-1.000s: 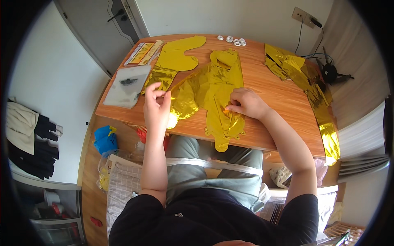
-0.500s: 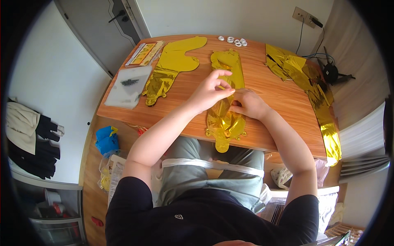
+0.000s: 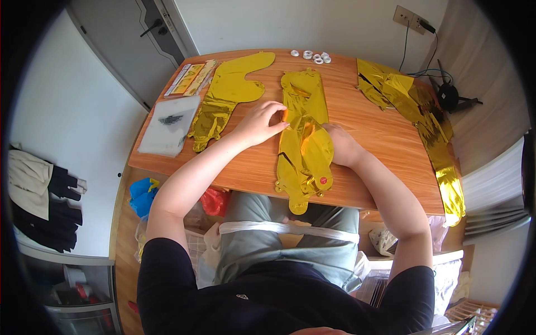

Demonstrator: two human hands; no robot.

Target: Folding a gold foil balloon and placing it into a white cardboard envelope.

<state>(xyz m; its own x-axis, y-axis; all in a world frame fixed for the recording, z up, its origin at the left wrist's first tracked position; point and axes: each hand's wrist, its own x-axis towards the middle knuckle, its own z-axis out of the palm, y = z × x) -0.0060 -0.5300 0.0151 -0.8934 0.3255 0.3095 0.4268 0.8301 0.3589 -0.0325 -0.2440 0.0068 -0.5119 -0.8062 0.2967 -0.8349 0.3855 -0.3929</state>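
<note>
A flat, uninflated gold foil balloon (image 3: 302, 151) lies lengthwise in front of me, creased along its middle. Its tabbed near end hangs over the table edge, and a small red round mark (image 3: 323, 180) shows on a flap at its lower right. My left hand (image 3: 259, 124) pinches the balloon's left edge between thumb and fingers. At the right edge, my right hand (image 3: 344, 147) is closed on the foil, its fingertips partly hidden behind it.
Another gold foil balloon (image 3: 234, 78) lies to the left, beside a clear plastic bag (image 3: 169, 125) and printed packets (image 3: 190, 78). Several white rolls (image 3: 317, 58) sit at the back. More gold foil (image 3: 427, 125) drapes over the right edge near a black device (image 3: 448, 96).
My left hand has moved left from the balloon's middle to its left edge. A foil flap has spread toward the lower right, showing the red mark. The right hand stays near the right edge.
</note>
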